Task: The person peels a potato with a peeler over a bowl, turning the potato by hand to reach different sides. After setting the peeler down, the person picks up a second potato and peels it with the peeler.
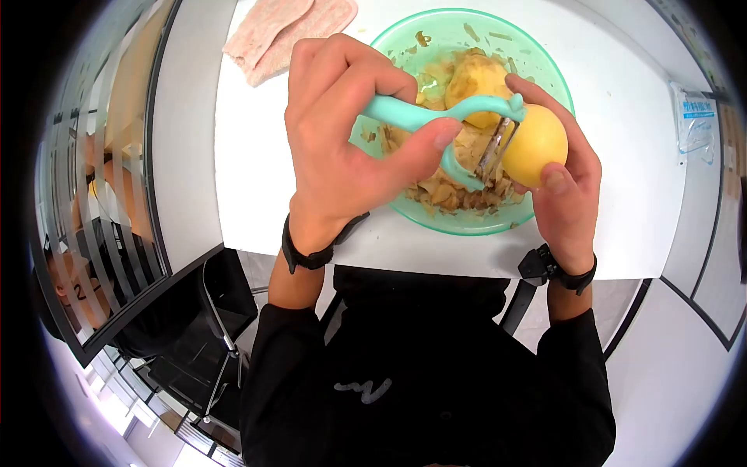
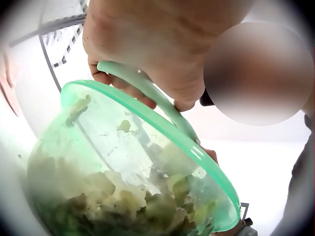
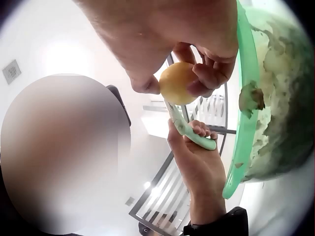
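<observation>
Yellow potato (image 3: pixel 175 84), partly behind fingers (image 3: pixel 206 76)

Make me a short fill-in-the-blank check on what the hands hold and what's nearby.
The left hand grips a ____.
The potato in the right hand is coloured ____.
The bowl holding the peelings is coloured ____.
In the head view, the cloth lies to the ____ of the bowl.

Missing words: peeler; yellow; green; left.

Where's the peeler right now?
In the head view, the peeler is in the left hand, over the green bowl, its blade just left of the yellow potato in the right hand.
</observation>
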